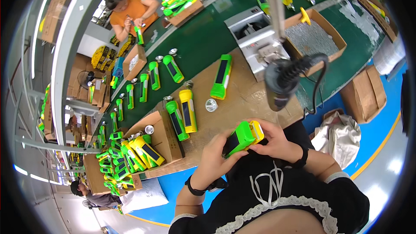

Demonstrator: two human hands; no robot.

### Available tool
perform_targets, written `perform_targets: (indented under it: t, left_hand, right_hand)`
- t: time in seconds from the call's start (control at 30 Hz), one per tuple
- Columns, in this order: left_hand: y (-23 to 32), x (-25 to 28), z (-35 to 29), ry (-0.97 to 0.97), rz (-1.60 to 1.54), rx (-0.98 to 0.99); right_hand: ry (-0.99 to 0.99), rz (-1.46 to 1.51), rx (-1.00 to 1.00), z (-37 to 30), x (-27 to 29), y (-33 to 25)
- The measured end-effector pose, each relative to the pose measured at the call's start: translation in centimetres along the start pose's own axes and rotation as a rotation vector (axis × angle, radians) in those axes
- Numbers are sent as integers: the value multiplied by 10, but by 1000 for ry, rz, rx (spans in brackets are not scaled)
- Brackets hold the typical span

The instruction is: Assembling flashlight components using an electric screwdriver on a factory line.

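Observation:
A green flashlight body (244, 137) with a dark panel is held in front of my chest. My left hand (219, 151) grips its panel end, thumb along the lower side. At the other end, my right hand (276, 142) has its fingers on the yellow head piece (257, 131). Whether that piece is fully seated I cannot tell. On the cardboard sheet ahead lie a green flashlight (221, 77) and a shiny round reflector (211, 105). Left of them, a yellow flashlight (188, 110) lies beside another green flashlight (176, 120).
A black electric screwdriver (279, 82) hangs right of centre, before a grey machine (255, 39). Beyond it stands a screw box (336, 52) with a yellow scoop. Flashlights fill a carton (162, 141) at left. A co-worker (132, 11) sits across the green conveyor (197, 43).

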State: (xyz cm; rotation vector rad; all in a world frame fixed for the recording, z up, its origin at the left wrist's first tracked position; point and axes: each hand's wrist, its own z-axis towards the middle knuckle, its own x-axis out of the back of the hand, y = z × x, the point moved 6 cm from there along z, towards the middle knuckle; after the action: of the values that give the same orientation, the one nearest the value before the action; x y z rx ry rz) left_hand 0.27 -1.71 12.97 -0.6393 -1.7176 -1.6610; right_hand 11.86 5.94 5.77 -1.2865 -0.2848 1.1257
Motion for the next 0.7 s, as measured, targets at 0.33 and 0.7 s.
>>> perform_targets:
  t: [0.33, 0.7]
  left_hand:
    - [-143, 253, 132, 528, 571, 175]
    - [-413, 295, 388, 608, 389, 661]
  right_hand:
    - [389, -808, 520, -31, 38, -45]
    - [766, -993, 320, 12, 78, -99]
